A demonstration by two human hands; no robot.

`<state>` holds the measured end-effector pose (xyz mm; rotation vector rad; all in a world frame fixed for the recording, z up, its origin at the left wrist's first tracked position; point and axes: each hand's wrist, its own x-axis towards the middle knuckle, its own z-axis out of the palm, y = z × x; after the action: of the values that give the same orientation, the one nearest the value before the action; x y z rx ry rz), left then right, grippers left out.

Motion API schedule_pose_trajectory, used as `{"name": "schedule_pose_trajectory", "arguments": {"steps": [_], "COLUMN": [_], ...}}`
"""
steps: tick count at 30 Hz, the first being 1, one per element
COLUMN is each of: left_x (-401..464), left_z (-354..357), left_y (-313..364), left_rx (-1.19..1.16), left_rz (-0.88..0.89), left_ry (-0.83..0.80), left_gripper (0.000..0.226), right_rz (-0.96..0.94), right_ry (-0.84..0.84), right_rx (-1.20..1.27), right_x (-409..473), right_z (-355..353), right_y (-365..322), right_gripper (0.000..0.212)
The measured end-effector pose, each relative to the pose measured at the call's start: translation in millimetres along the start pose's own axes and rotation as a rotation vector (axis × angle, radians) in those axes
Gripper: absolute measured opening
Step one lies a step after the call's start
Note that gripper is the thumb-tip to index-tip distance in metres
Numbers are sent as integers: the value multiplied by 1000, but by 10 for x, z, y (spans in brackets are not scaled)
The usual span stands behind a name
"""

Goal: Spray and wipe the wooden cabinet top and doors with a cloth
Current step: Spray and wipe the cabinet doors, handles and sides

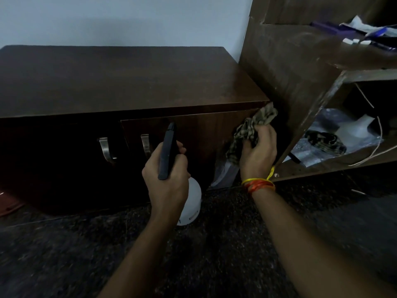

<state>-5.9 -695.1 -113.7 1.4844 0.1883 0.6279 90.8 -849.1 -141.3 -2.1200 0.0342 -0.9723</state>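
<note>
Left hand (166, 175) gripping spray bottle (189, 201), right hand (257, 151) pressing cloth (253, 127) at cabinet door (199, 136) edge

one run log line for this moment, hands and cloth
left hand: grips spray bottle | right hand: holds checked cloth at right cabinet door upper corner | phase: wiping doors

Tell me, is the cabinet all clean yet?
Not yet. The cabinet top is bare, but nothing shows whether it has been wiped. Right now the right hand presses the cloth against the right door's upper corner, while the left hand holds the spray bottle. The left door probably comes next.
</note>
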Motion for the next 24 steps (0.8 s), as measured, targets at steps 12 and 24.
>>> {"name": "schedule_pose_trajectory", "arguments": {"steps": [12, 24], "left_x": [12, -42], "left_z": [6, 2], "left_y": [-162, -212], "left_rx": [29, 17], "left_rz": [-7, 8], "left_ry": [-18, -38], "left_gripper": [16, 14], "right_rz": [56, 102], "right_ry": [-14, 101], "right_rx": [22, 93], "right_x": [-154, -136], "right_z": [107, 175], "right_y": [192, -221], "right_gripper": [25, 29]}}
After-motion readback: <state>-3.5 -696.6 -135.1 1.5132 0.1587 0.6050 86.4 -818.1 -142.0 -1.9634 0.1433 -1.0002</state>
